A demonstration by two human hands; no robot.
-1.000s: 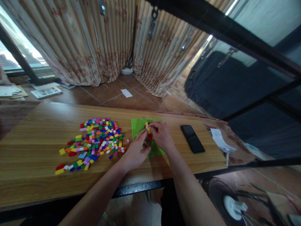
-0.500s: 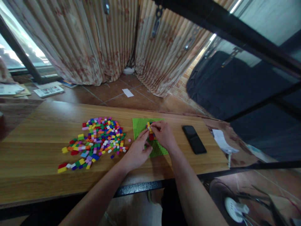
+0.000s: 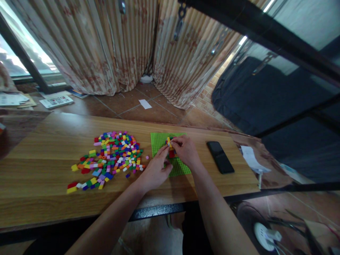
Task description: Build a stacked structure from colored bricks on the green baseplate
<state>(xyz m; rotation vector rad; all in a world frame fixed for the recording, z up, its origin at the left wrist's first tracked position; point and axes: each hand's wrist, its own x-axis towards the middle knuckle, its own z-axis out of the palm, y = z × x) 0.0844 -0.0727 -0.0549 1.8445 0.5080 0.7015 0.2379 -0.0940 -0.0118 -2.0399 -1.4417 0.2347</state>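
A green studded baseplate (image 3: 156,139) lies on the wooden table, with a small build of toy bricks (image 3: 171,153) on it in red, yellow and other colours. At the build, my right hand (image 3: 186,151) pinches with thumb and forefinger at a small white brick (image 3: 170,144), partly hidden by the fingers. My left hand (image 3: 156,171) comes in from the left side. Its forefinger reaches up to the same white brick, while its thumb stays apart, lower down over the plate. The two hands cover much of the build.
Many loose coloured bricks (image 3: 110,159) are spread left of the plate, and a single pink brick (image 3: 147,157) lies near its edge. A black phone (image 3: 220,157) rests to the right. The table's dark front edge (image 3: 162,210) runs below my forearms.
The view has shifted slightly, so the table and everything on it sit a little further right. Both hands keep their place at the build, with hardly any finger movement.
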